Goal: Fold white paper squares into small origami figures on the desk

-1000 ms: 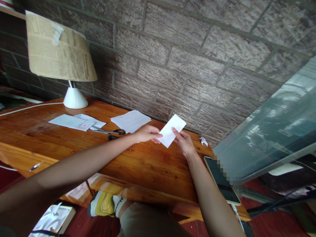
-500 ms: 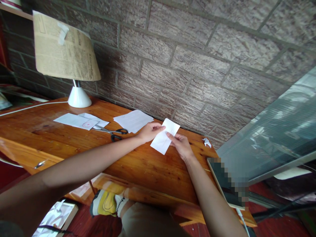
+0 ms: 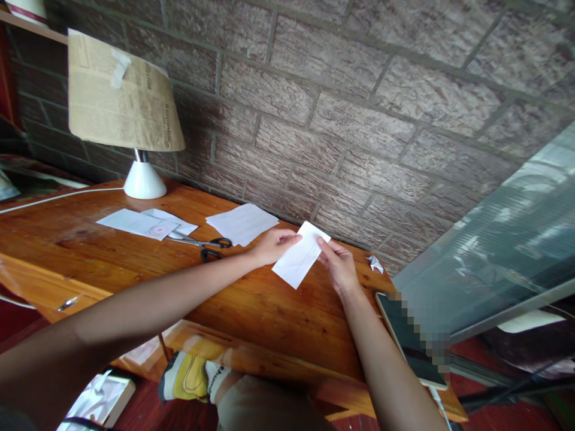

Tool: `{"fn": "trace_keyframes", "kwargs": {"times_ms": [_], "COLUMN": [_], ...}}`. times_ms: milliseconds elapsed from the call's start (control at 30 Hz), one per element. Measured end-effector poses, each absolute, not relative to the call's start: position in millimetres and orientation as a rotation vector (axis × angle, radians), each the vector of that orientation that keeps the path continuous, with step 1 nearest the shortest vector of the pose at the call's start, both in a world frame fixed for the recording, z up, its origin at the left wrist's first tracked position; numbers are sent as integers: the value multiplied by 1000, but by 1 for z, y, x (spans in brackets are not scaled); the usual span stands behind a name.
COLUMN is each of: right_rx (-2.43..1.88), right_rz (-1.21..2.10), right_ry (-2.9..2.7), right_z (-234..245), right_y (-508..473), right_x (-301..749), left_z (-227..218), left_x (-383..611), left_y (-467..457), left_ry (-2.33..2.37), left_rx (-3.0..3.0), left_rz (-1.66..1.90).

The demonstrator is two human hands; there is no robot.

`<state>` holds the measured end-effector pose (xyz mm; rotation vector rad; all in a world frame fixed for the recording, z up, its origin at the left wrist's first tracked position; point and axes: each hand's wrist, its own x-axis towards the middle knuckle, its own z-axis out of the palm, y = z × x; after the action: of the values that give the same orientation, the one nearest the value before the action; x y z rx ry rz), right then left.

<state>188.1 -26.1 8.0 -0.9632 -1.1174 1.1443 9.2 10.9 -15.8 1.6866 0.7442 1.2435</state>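
A white sheet of paper, oblong with faint crease lines, is held tilted over the wooden desk. My left hand pinches its left edge, thumb on top. On the right edge, near the far corner, my right hand grips it with the thumb on the upper face; the other fingers are partly hidden beneath. Left of my hands lie black-handled scissors, their blades reaching toward a paper with a red stamp. A stack of white paper rests behind my left hand.
A lamp with a newsprint shade stands at the desk's back left, against a brick wall. Folded white paper sits at the right end, near a tablet with a white cable. A box of papers is below left.
My right hand has shifted along the paper's right edge toward its far corner, its thumb moving off the middle. My left hand keeps its pinch. The view has tilted slightly.
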Motion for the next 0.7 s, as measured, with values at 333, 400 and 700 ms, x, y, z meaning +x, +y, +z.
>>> {"fn": "trace_keyframes", "kwargs": {"times_ms": [333,400,700], "right_rx": [-1004,-1002,-1013], "right_rz": [1037,1029,988], "right_ry": [-1156,-1172,-1169], "right_z": [10,9,9], "right_y": [-27,-27,-26], "right_x": [187,187,186], "left_z": [-15,-15,-17], "left_x": [7,7,7], "left_y": [11,12,13], "left_ry": [666,660,688], "left_rx": [1739,1749,1770], "left_rz": [1204,1192,1233]}}
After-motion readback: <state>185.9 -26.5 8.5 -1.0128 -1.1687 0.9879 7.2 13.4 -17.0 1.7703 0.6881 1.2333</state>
